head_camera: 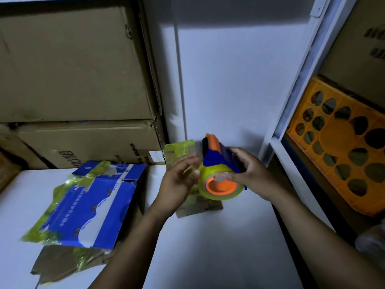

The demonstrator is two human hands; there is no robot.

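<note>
The right hand point(248, 174) grips the tape dispenser point(216, 159), fingers curled round its blue frame, above the white surface point(229, 236) and a small carton point(198, 208). The left hand point(179, 181) touches the yellow roll point(203, 191); blur hides whether its fingers pinch tape.

The picture is dim, with a cool bluish cast that turns the white table top point(208, 247) grey-blue. The white wall point(229, 80) is brightest at mid-height, and a dark shadow band runs across its top. The left hand point(179, 182) is smeared by motion blur. The orange and blue of the tape dispenser point(218, 163) look flat and oversaturated. Wide-angle distortion makes the shelf upright point(300, 80) lean and bows the cardboard boxes point(73, 69). The orange crate point(337, 147) is soft near the right edge.
</note>
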